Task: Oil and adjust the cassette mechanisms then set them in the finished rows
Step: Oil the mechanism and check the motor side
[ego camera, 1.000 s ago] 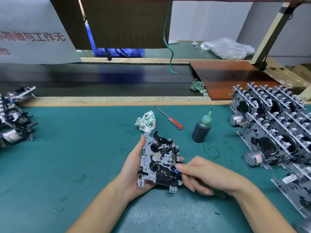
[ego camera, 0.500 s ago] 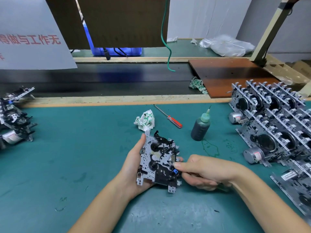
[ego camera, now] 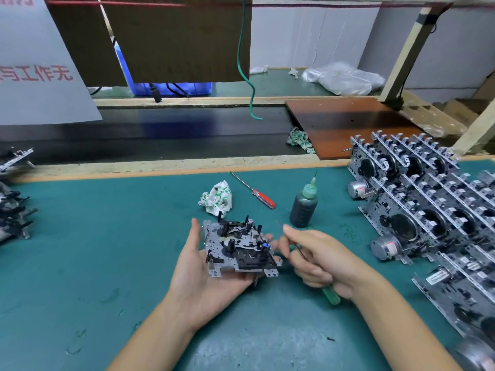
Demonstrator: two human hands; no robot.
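A silver and black cassette mechanism (ego camera: 238, 247) lies tilted nearly flat on my left hand (ego camera: 203, 274), thumb at its left edge and fingers curled under its right side. My right hand (ego camera: 318, 258) grips a thin screwdriver with a green handle (ego camera: 330, 294), its metal tip raised just right of the mechanism. A dark oil bottle (ego camera: 303, 206) with a green nozzle stands upright behind my right hand. Rows of finished mechanisms (ego camera: 423, 199) stand on edge at the right.
A red-handled screwdriver (ego camera: 254, 190) and a crumpled rag (ego camera: 216, 198) lie on the green mat (ego camera: 93, 250) behind the hands. More mechanisms (ego camera: 13, 210) are piled at the left edge. A dark conveyor belt (ego camera: 160, 135) and a brown board (ego camera: 348, 124) lie beyond.
My left hand has tipped the mechanism from upright to nearly flat. My right hand has drawn back from its edge and lifted the screwdriver tip clear.
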